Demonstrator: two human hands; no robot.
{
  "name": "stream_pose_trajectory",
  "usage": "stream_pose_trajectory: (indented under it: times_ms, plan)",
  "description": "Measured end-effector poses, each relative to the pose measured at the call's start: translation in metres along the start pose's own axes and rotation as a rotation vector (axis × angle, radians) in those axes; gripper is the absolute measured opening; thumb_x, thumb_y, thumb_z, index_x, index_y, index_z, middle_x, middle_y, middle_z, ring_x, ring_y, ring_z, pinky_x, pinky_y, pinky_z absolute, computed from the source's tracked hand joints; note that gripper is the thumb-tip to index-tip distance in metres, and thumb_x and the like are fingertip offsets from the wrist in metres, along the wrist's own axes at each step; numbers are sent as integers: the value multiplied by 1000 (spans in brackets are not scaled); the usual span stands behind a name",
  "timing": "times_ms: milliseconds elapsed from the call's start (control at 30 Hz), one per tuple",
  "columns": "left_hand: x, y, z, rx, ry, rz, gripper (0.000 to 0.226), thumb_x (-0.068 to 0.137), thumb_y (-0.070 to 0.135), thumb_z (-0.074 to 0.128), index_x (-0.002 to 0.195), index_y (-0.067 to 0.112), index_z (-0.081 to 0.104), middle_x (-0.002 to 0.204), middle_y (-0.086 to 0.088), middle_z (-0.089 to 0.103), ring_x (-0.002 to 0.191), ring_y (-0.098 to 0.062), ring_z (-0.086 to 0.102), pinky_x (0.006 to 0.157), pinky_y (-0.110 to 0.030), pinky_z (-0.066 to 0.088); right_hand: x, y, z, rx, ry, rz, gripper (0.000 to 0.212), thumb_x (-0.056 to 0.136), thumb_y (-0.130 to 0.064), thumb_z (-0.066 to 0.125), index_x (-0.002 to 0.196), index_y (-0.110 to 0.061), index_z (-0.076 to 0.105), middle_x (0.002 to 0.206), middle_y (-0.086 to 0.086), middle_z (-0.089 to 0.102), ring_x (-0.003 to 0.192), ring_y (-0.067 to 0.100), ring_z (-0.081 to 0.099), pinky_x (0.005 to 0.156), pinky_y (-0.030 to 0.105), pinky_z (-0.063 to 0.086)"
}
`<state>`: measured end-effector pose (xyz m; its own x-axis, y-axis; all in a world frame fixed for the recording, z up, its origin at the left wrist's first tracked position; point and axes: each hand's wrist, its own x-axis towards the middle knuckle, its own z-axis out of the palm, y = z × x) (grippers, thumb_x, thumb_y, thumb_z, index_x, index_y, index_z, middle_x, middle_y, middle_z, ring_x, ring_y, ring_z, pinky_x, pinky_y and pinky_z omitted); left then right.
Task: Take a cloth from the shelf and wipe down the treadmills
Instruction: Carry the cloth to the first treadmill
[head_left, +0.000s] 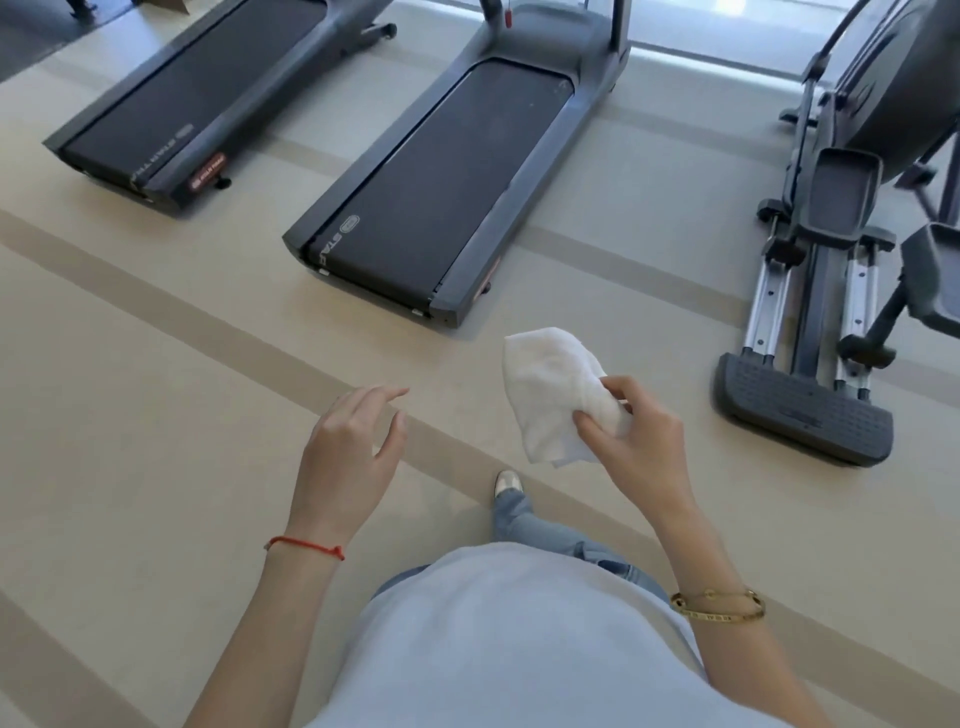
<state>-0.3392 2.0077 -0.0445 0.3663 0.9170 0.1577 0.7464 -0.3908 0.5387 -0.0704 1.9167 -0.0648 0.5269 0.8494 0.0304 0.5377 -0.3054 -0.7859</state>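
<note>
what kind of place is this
Most likely a gym or fitness room: two treadmills stand side by side, the near treadmill and the far treadmill, with an elliptical trainer to the right.

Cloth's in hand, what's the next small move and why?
Probably step forward to the near treadmill and lower the cloth onto it: the right hand grips the cloth in the air, short of the deck, and the left hand holds nothing.

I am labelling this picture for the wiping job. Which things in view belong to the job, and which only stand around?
Part of the job:
white cloth, pinched by the right hand
left hand, free
near treadmill
far treadmill

Only standing around:
elliptical trainer, at the right
striped floor
</note>
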Motion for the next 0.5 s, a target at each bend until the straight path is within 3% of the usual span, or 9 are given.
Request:
stream_pose_trajectory:
  times_ms: [200,367,500]
  plan:
    - [137,23,27,-24,15,-19,27,95,9,61,121,11,67,116,-4,68,108,-23,63,94,-34,48,146,-9,-17,-21,-6,-37,33,81,-20,74,113,-17,63,101,-8,64,85,2,52,70,3,38]
    - [225,36,51,-42,-15,-36,27,97,13,58,122,13,66,116,-1,69,107,-20,63,90,-31,49,242,-2,-19,-6,13,-25,33,80,-19,75,111,-18,64,99,-10,63,87,-17,51,72,0,35]
    - [303,37,78,-51,-43,-50,28,97,16,57,123,15,66,120,0,68,111,-20,63,93,-35,51,314,11,-11,-8,20,-5,34,79,-20,76,111,-18,64,100,-10,63,86,-12,52,73,0,36]
